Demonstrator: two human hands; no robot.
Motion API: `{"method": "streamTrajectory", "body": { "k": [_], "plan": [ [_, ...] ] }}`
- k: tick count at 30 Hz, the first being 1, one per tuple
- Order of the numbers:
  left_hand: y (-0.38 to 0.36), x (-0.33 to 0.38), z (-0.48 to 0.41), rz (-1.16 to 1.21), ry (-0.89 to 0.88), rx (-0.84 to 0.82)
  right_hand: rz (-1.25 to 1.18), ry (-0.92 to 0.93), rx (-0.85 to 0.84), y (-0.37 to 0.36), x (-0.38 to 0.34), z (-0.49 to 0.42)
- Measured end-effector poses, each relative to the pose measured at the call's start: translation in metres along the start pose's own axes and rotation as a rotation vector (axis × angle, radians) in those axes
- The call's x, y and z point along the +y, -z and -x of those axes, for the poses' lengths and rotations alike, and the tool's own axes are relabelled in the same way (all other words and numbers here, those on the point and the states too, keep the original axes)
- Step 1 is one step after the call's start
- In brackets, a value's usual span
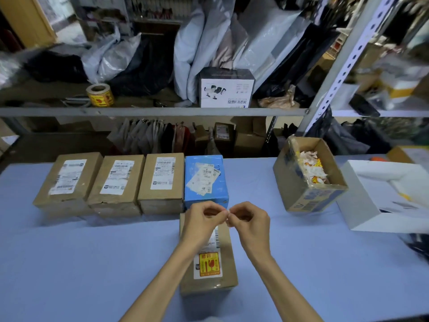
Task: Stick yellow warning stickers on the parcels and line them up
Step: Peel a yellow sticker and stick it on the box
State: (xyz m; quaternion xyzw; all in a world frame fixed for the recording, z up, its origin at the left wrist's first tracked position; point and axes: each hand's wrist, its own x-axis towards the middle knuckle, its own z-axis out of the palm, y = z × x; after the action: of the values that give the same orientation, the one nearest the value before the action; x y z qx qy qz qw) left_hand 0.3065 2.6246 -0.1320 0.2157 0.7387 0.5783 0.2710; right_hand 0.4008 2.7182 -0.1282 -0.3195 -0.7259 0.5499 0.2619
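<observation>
The near parcel lies lengthwise on the desk and already carries a yellow sticker. Just above its far end, the left hand and right hand meet with fingertips pinched narrow; whether they hold some small scrap, I cannot tell. Behind this parcel, three brown parcels and a blue parcel stand touching in a row, unstickered, probably waiting. The sticker roll sits on the shelf beyond.

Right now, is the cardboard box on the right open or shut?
Open: the cardboard box has its top uncovered, with crumpled sticker backings visible inside.
</observation>
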Motion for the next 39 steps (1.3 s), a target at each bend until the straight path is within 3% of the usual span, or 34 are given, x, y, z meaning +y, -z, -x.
{"method": "streamTrajectory", "body": {
  "k": [4, 8, 14, 18, 24, 29, 33, 39],
  "plan": [
    [-0.025, 0.006, -0.016, -0.038, -0.037, 0.013, -0.045, -0.054, 0.126, 0.015, 0.001, -0.008],
    [-0.045, 0.011, -0.024, -0.039, -0.082, -0.005, -0.037, -0.040, 0.120, 0.037, 0.005, -0.011],
    [-0.062, 0.017, -0.030, -0.066, -0.154, -0.120, -0.282, -0.184, 0.083, 0.072, 0.013, -0.026],
    [-0.078, 0.025, -0.037, -0.024, -0.163, -0.111, -0.331, -0.165, 0.101, 0.083, 0.014, -0.036],
    [-0.104, 0.052, -0.065, -0.033, -0.237, -0.176, -0.099, -0.071, 0.091, 0.118, 0.002, -0.077],
    [-0.141, 0.077, -0.119, -0.350, -0.232, -0.363, 0.122, -0.100, 0.242, 0.166, 0.008, -0.132],
    [-0.174, 0.100, -0.162, -0.694, -0.357, -0.420, 0.366, -0.075, 0.358, 0.199, 0.023, -0.183],
    [-0.202, 0.110, -0.189, -0.835, -0.356, -0.419, 0.553, -0.043, 0.263, 0.211, 0.049, -0.225]
  ]
}}
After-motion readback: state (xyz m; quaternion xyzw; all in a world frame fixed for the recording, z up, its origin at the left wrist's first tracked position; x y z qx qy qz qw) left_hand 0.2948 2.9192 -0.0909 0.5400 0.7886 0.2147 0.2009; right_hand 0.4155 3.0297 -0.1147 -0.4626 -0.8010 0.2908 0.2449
